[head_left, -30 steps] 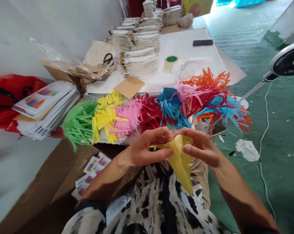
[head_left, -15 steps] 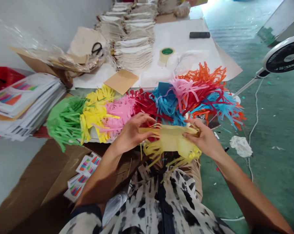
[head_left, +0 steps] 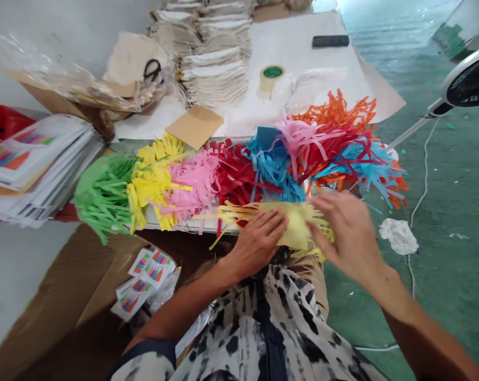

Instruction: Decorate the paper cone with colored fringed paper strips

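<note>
A sheet of pale yellow tissue paper (head_left: 297,227) with cut fringes lies along the front edge of the table. My left hand (head_left: 261,238) rests flat on it, fingers stretched out and pressing on its middle. Over its right end is my right hand (head_left: 344,233), blurred by motion, with thumb and fingers apart. Behind the sheet runs a row of fringed tissue bundles: green (head_left: 104,190), yellow (head_left: 154,185), pink (head_left: 195,182), red (head_left: 239,174) and blue (head_left: 277,172). Pink, red, blue and orange fringes (head_left: 338,114) pile up at the right.
A tape roll (head_left: 272,79), a dark bar-shaped object (head_left: 330,41), a brown card (head_left: 195,126) and paper stacks (head_left: 215,79) lie farther back. Scissors (head_left: 152,70) sit on plastic wrap at the left. Printed sheets (head_left: 45,164) are stacked far left; a fan (head_left: 471,79) stands right.
The yellow tissue paper has gone from being held up between both hands to lying on the table edge. My left hand has flattened onto it; my right hand has moved slightly right, off its grip.
</note>
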